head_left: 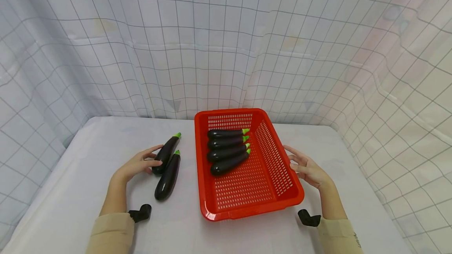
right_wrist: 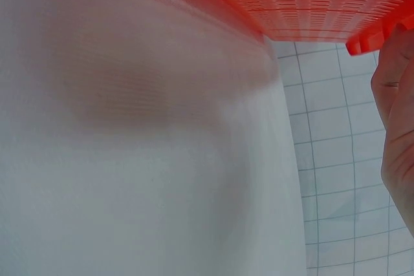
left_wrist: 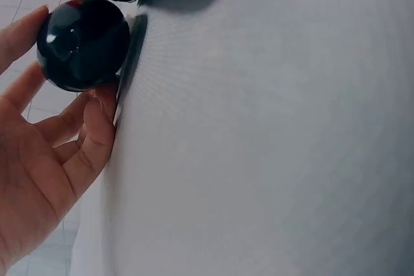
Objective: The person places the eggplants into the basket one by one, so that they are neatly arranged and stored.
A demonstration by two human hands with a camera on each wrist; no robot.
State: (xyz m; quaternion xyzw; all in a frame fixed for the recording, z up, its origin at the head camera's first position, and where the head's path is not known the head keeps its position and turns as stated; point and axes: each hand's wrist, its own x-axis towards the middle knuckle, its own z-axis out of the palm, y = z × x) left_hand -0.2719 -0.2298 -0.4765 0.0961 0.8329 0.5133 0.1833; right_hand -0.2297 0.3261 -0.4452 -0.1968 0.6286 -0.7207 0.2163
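Observation:
My left hand (head_left: 139, 163) holds an eggplant (head_left: 166, 153) between thumb and fingers. In the left wrist view, this eggplant's rounded dark end (left_wrist: 84, 43) sits between the thumb and the fingers. Just right of it a second eggplant (head_left: 167, 177) lies on the table, green stem pointing away. My right hand (head_left: 307, 169) is at the right side of a red plastic basket (head_left: 243, 189), its loosely bent fingers touching the rim. In the right wrist view, the fingertips partly leave the frame near the basket's rim (right_wrist: 362, 46). Several eggplants (head_left: 227, 154) lie side by side in the basket's far left part.
A white cloth covers the table (head_left: 81, 191). White grid-patterned curtains (head_left: 226, 50) hang behind it and along both sides. Each wrist wears a black camera mount, one on the left (head_left: 141, 213) and one on the right (head_left: 308, 218).

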